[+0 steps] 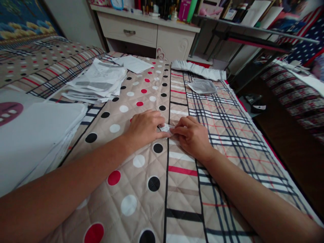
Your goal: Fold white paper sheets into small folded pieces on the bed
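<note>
A small whitish packet or slip (pixel 165 128) lies between my two hands, low over the patterned bedspread (pixel 182 202). My left hand (pixel 148 127) grips its left end between thumb and fingers. The right end is pinched by my right hand (pixel 191 135), its fingers curled. My fingers cover both ends, and any print on the piece is too small to read. Beyond my right hand rests a flat clear-and-grey packet (pixel 202 86), with a long crinkled white strip (pixel 198 69) behind it.
Stacked printed sheets (pixel 97 81) and a folded white paper (pixel 134 63) lie at the back left. A larger white paper pile (pixel 40 135) is at the left. Behind the bed stands a white cabinet (pixel 129 28); a metal-framed shelf (pixel 243 25) is at the right.
</note>
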`<action>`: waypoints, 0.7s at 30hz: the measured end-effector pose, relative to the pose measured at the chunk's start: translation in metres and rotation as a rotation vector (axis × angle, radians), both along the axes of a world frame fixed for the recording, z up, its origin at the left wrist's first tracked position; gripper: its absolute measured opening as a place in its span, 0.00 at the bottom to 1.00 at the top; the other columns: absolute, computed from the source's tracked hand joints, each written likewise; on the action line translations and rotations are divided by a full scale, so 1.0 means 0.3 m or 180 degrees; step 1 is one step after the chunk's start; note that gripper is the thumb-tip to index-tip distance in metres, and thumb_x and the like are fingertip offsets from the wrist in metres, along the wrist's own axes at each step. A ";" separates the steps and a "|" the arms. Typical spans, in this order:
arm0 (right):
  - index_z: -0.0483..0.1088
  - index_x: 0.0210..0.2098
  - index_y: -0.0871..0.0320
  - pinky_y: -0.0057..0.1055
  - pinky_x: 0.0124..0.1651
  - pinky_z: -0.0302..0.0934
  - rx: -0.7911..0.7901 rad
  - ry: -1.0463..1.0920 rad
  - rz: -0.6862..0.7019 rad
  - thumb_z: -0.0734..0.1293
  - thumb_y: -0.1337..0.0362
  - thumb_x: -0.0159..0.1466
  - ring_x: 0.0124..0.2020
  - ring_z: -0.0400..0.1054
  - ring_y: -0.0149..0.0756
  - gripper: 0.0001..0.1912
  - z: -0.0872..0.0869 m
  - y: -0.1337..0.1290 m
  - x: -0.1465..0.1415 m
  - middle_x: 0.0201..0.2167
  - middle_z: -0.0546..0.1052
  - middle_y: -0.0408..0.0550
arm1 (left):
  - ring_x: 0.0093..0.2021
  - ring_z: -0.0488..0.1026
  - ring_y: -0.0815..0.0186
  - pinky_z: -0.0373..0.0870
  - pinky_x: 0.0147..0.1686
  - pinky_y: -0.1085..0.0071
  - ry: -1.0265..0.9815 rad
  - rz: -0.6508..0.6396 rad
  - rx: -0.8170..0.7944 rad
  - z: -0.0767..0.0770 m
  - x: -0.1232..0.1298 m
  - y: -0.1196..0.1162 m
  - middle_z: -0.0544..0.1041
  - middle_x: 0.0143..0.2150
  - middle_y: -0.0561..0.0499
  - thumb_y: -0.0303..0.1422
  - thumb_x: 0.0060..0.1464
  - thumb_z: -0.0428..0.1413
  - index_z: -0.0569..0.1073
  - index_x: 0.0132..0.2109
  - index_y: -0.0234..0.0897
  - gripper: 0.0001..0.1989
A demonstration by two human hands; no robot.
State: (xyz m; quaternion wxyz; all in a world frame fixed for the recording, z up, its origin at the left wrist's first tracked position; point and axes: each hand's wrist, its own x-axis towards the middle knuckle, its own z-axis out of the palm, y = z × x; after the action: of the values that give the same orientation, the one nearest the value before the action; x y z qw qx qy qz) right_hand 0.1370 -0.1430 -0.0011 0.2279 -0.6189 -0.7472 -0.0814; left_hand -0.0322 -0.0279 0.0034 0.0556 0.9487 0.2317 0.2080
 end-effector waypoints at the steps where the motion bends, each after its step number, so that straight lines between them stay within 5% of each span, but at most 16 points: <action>1: 0.79 0.35 0.55 0.32 0.36 0.57 -0.0019 0.0250 -0.0097 0.63 0.73 0.59 0.38 0.65 0.38 0.13 0.001 0.001 0.001 0.34 0.75 0.47 | 0.39 0.72 0.60 0.58 0.28 0.69 0.0028 0.0005 -0.0010 0.001 0.000 -0.001 0.75 0.34 0.52 0.48 0.44 0.65 0.74 0.31 0.39 0.18; 7: 0.74 0.48 0.58 0.33 0.42 0.62 -0.0412 0.1276 -0.0711 0.62 0.65 0.62 0.40 0.71 0.39 0.17 0.022 0.012 0.002 0.41 0.78 0.49 | 0.42 0.73 0.59 0.65 0.34 0.67 0.0081 0.0068 -0.0032 0.004 -0.003 -0.012 0.75 0.42 0.51 0.48 0.47 0.63 0.73 0.43 0.42 0.21; 11: 0.77 0.44 0.56 0.32 0.42 0.63 -0.0893 0.1796 -0.0764 0.62 0.57 0.65 0.38 0.73 0.37 0.15 0.046 0.030 0.006 0.40 0.80 0.48 | 0.47 0.72 0.56 0.68 0.40 0.65 0.0069 0.0118 -0.0094 0.003 0.003 -0.013 0.75 0.47 0.49 0.48 0.44 0.65 0.71 0.50 0.41 0.28; 16: 0.77 0.34 0.56 0.29 0.32 0.59 -0.1331 0.1756 -0.0956 0.74 0.61 0.51 0.30 0.71 0.36 0.11 0.044 0.078 0.005 0.31 0.80 0.46 | 0.45 0.73 0.56 0.68 0.42 0.63 -0.0061 0.0237 -0.0414 0.001 0.008 -0.001 0.77 0.45 0.48 0.47 0.40 0.67 0.69 0.54 0.39 0.35; 19: 0.74 0.26 0.58 0.26 0.28 0.57 -0.1162 0.2513 -0.0722 0.72 0.64 0.51 0.25 0.67 0.31 0.05 0.023 0.100 -0.011 0.24 0.76 0.42 | 0.41 0.74 0.58 0.68 0.39 0.66 -0.0355 0.0379 -0.0920 -0.016 0.006 0.015 0.78 0.40 0.50 0.45 0.36 0.70 0.70 0.53 0.40 0.37; 21: 0.72 0.25 0.59 0.25 0.27 0.57 -0.0823 0.3081 -0.0536 0.71 0.64 0.52 0.24 0.65 0.29 0.05 0.010 0.104 -0.026 0.22 0.74 0.41 | 0.35 0.74 0.62 0.68 0.34 0.70 -0.0664 0.0359 -0.1378 -0.030 0.007 0.029 0.78 0.35 0.53 0.44 0.35 0.70 0.75 0.47 0.41 0.29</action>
State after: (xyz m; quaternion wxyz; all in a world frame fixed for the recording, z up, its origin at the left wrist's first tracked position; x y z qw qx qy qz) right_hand 0.1291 -0.1118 0.0019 0.4623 -0.6669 -0.5075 0.2898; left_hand -0.0302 -0.0192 -0.0056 0.2694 0.8736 0.3165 0.2531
